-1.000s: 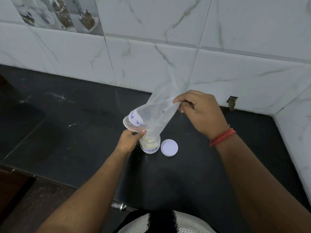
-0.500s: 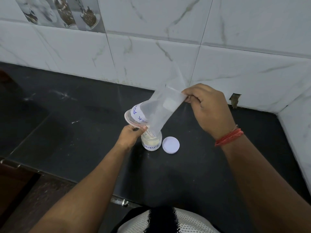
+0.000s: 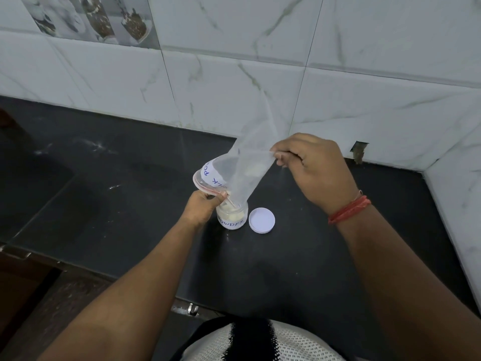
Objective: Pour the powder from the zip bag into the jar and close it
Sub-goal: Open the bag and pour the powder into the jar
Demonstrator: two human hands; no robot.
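Observation:
A clear zip bag with a white label and a pink zip edge hangs upside down, its mouth down in a small glass jar. The jar stands on the black counter, holds pale powder and bears a label reading "POWDER". My left hand pinches the bag's zip edge at the jar's rim. My right hand grips the bag's bottom corner and holds it up and to the right. A little powder clings inside the bag. The jar's white lid lies flat on the counter just right of the jar.
White marble-look wall tiles rise behind the counter and along its right side. A small dark hole sits in the tile at counter level. The counter's front edge runs below my arms, with a metal latch under it.
My right hand has shifted a little with the bag's bottom corner, and the bag's folds have changed shape. The left hand and the jar stay in place.

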